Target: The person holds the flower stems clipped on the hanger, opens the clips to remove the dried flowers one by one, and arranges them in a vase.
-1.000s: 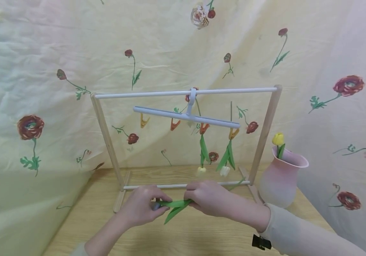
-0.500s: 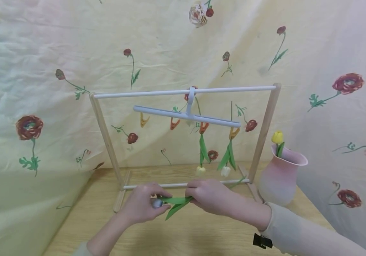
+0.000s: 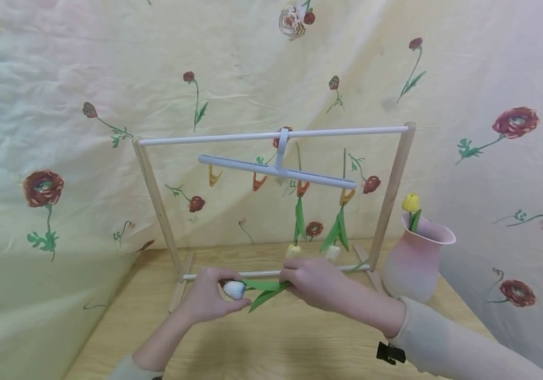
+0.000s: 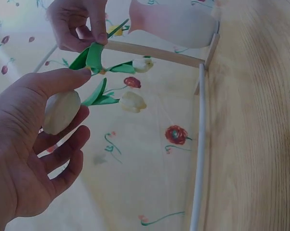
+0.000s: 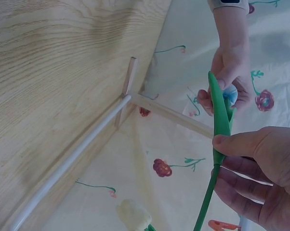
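A tulip with a pale bloom (image 3: 234, 290) and green leaves (image 3: 267, 289) lies sideways between my two hands. My left hand (image 3: 208, 298) cups the bloom, thumb on one side and fingers curled on the other. My right hand (image 3: 311, 282) pinches the stem just below the leaves; in the right wrist view the green stem (image 5: 207, 197) runs on past the fingers. Behind the hands, a pale blue hanger (image 3: 257, 169) hangs tilted from a rack. A pale yellow tulip (image 3: 299, 216) and a white tulip (image 3: 340, 229) hang head down from its right-hand clips.
Two clips at the left, yellow (image 3: 213, 177) and orange (image 3: 259, 182), hold nothing. The rack has wooden posts (image 3: 157, 200) and a low white bar (image 3: 262, 274) behind my hands. A pink and white vase (image 3: 414, 264) with a yellow tulip (image 3: 411, 203) stands at the right.
Both hands have risen slightly with the tulip. My left thumb and index finger have spread further apart, and more of the bloom shows between them. The right hand keeps its pinch.
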Action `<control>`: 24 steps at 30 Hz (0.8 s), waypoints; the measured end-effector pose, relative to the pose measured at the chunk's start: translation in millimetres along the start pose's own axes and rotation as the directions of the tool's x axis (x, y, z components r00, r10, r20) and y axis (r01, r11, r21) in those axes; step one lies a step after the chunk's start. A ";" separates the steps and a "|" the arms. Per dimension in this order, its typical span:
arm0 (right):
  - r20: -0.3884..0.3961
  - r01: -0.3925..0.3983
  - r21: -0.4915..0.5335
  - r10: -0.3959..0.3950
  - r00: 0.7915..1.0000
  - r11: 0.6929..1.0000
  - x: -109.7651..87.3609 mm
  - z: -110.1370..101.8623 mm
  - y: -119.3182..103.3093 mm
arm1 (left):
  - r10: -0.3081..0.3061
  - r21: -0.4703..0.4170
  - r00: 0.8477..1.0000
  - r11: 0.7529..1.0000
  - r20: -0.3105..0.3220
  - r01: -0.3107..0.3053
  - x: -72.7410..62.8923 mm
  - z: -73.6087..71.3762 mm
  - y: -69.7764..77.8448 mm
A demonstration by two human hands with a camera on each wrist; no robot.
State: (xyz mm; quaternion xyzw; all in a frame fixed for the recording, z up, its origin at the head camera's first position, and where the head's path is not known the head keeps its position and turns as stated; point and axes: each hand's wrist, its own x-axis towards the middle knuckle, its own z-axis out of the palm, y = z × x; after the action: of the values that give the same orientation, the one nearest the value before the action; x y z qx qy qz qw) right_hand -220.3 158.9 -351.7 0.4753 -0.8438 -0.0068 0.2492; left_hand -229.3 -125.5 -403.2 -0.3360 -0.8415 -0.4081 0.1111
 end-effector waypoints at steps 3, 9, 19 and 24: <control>-0.006 -0.003 -0.003 0.003 1.000 1.000 -0.3 -0.7 1.9 | -0.026 -0.019 1.000 0.999 0.001 0.026 0.6 0.4 -3.0; 0.011 -0.035 0.019 0.035 0.999 0.999 -2.3 -5.2 5.9 | -0.054 -0.024 0.999 0.998 -0.009 0.053 1.1 3.5 -8.2; -0.048 -0.117 0.069 0.121 0.992 0.991 -3.8 -21.9 19.3 | -0.103 0.005 0.990 0.995 -0.091 0.104 8.6 15.0 -14.5; -0.104 -0.141 0.071 0.148 0.984 0.987 -4.6 -30.8 28.8 | -0.098 -0.034 0.991 0.995 -0.091 0.096 15.8 21.7 -14.8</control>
State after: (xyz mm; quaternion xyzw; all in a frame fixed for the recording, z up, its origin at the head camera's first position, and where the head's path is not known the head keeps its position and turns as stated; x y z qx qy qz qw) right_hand -228.2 185.4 -319.5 0.4202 -0.8610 0.0637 0.2794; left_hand -248.9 -108.1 -418.9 -0.2769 -0.8447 -0.4405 0.1252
